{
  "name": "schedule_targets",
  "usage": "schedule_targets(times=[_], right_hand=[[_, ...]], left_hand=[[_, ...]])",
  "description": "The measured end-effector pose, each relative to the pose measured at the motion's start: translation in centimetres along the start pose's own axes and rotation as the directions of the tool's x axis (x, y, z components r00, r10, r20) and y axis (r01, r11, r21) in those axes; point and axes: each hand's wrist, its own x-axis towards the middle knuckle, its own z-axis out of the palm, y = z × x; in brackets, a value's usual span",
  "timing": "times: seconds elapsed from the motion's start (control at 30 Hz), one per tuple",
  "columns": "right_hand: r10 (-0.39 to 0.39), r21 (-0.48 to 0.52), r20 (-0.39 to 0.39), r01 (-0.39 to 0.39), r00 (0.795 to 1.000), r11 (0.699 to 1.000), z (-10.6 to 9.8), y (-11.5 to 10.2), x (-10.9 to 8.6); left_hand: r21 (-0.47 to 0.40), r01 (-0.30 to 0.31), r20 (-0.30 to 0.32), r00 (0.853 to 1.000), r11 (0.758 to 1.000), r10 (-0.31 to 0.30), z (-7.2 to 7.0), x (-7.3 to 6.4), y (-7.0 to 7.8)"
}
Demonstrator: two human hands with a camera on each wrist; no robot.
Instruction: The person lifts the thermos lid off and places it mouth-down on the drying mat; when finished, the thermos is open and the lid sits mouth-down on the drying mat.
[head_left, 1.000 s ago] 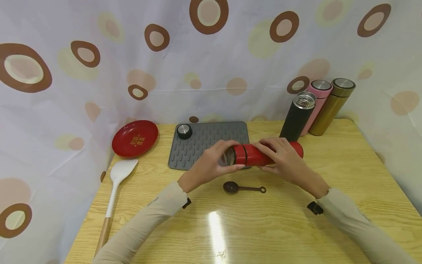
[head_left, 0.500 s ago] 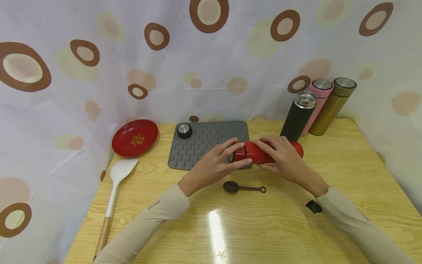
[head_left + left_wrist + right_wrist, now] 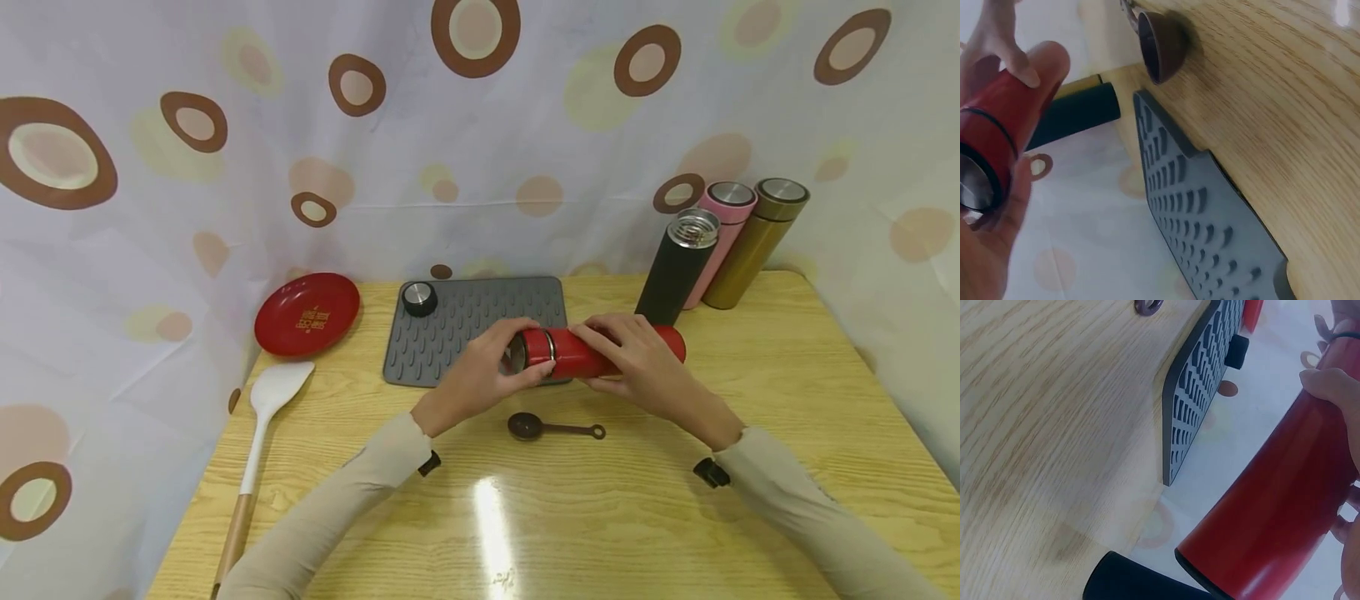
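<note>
A red thermos bottle [image 3: 573, 358] is held sideways above the table by both hands, its lidded end to the left. My left hand [image 3: 474, 379] grips the red lid [image 3: 536, 347] between thumb and fingers; the lid's metal top [image 3: 974, 184] faces the left wrist camera. A thin silvery band shows between lid and body. Wrapped round the bottle's body, my right hand [image 3: 643, 360] holds it from above; the dark-edged base is nearest in the right wrist view. Below the hands, a dark brown measuring spoon [image 3: 527, 426] lies on the table.
A grey ridged mat [image 3: 480, 304] bears a black-and-silver lid [image 3: 419, 297]. An uncapped black bottle [image 3: 678, 271] stands before a pink bottle [image 3: 723, 242] and a gold bottle [image 3: 757, 242]. To the left are a red plate [image 3: 307, 315] and a white spatula [image 3: 262, 417].
My left hand has reached further over the lid and drawn back, turning it. The dark seam between lid and body now shows a silvery band. The right hand keeps its hold.
</note>
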Motion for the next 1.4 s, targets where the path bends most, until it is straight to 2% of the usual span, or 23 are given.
schedule_targets(times=[0.07, 0.13, 0.2, 0.27, 0.3, 0.33, 0.37, 0.43, 0.5, 0.53, 0.57, 0.63, 0.8, 1.07, 1.27, 1.4], right_hand=[[-0.002, -0.003, 0.003, 0.002, 1.000, 1.000, 0.1, 0.0, 0.0], [0.005, -0.011, 0.002, -0.005, 1.000, 1.000, 0.1, 0.0, 0.0], [0.019, -0.017, -0.005, -0.020, 1.000, 1.000, 0.2, -0.1, 0.0], [0.033, -0.015, -0.009, -0.033, 0.999, 0.999, 0.1, -0.1, 0.0], [0.038, -0.011, -0.010, -0.038, 0.999, 0.999, 0.1, 0.0, 0.1], [0.041, -0.009, -0.011, -0.041, 0.999, 0.999, 0.1, 0.0, 0.1], [0.042, -0.008, -0.010, -0.042, 0.999, 0.999, 0.0, 0.0, 0.1], [0.040, -0.006, -0.010, -0.040, 0.999, 0.999, 0.0, 0.1, 0.1], [0.033, -0.009, -0.013, -0.033, 0.999, 0.999, 0.0, 0.1, 0.1], [0.030, -0.011, -0.015, -0.030, 0.999, 0.999, 0.0, 0.1, 0.1], [0.027, -0.012, -0.018, -0.027, 0.999, 1.000, 0.1, 0.2, 0.1], [0.020, -0.007, -0.022, -0.020, 1.000, 1.000, 0.1, 0.1, 0.1], [0.016, 0.006, -0.026, -0.015, 1.000, 1.000, 0.2, 0.0, 0.1], [0.026, 0.006, -0.032, -0.026, 0.999, 1.000, 0.1, 0.0, 0.2], [0.033, 0.015, -0.028, -0.032, 0.999, 0.999, 0.0, 0.1, 0.2], [0.039, 0.008, -0.018, -0.038, 0.999, 0.999, 0.0, 0.2, 0.1]], left_hand=[[-0.069, 0.102, 0.007, 0.995, 0.992, -0.102, 0.2, 0.0, 0.3], [-0.056, 0.136, 0.019, 0.991, 0.989, -0.136, 0.3, -0.2, 0.4], [0.005, 0.099, 0.016, 0.995, 0.995, -0.099, 0.4, -0.3, 0.3], [0.098, -0.003, -0.008, 1.000, 0.995, 0.004, 0.4, -0.6, -0.1], [0.173, -0.073, -0.019, 0.997, 0.982, 0.077, 0.3, -0.6, -0.3], [0.251, -0.150, -0.028, 0.986, 0.956, 0.162, 0.3, -0.7, -0.6], [0.325, -0.217, -0.033, 0.970, 0.920, 0.240, 0.1, -0.7, -0.9], [0.467, -0.316, -0.023, 0.930, 0.826, 0.368, -0.3, -0.8, -1.4], [0.563, -0.370, 0.019, 0.900, 0.739, 0.436, -0.7, -0.8, -1.7], [0.585, -0.384, 0.040, 0.893, 0.714, 0.447, -0.8, -0.8, -1.8], [0.595, -0.392, 0.059, 0.892, 0.702, 0.448, -1.0, -0.8, -1.9], [0.585, -0.404, 0.086, 0.893, 0.703, 0.442, -1.2, -0.8, -1.9], [0.492, -0.418, 0.076, 0.895, 0.764, 0.440, -1.3, -0.8, -2.0], [0.394, -0.421, 0.060, 0.899, 0.817, 0.435, -1.3, -0.8, -1.9], [0.377, -0.375, 0.063, 0.923, 0.847, 0.380, -1.2, -0.8, -1.7], [0.328, -0.317, 0.038, 0.946, 0.890, 0.322, -1.0, -0.8, -1.4]])
